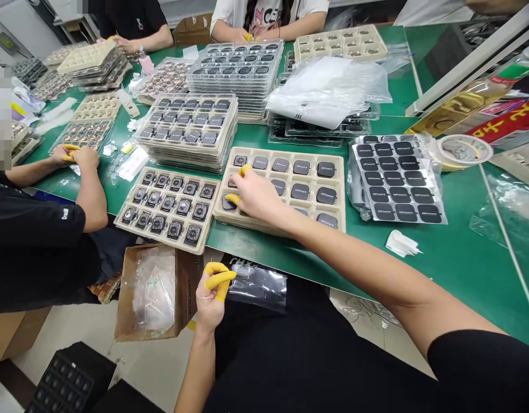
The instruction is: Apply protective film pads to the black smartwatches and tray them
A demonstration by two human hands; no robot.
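Yellow finger cots cover fingertips on both my hands. My right hand reaches into the left column of a beige tray, thumb and finger bent around a dark watch case that is mostly hidden. Most watch cases there carry black square film; the one in the far left corner shows its round back sensor. My left hand is raised above my lap, fingers pinched together; what they hold is too small to make out. Left of my right hand, another beige tray holds watch cases with bare round backs.
Stacked trays stand behind. A sheet of black square stickers, a tape roll and crumpled white paper lie to the right. Below the edge is a cardboard box with plastic bags. A co-worker's hands work at left.
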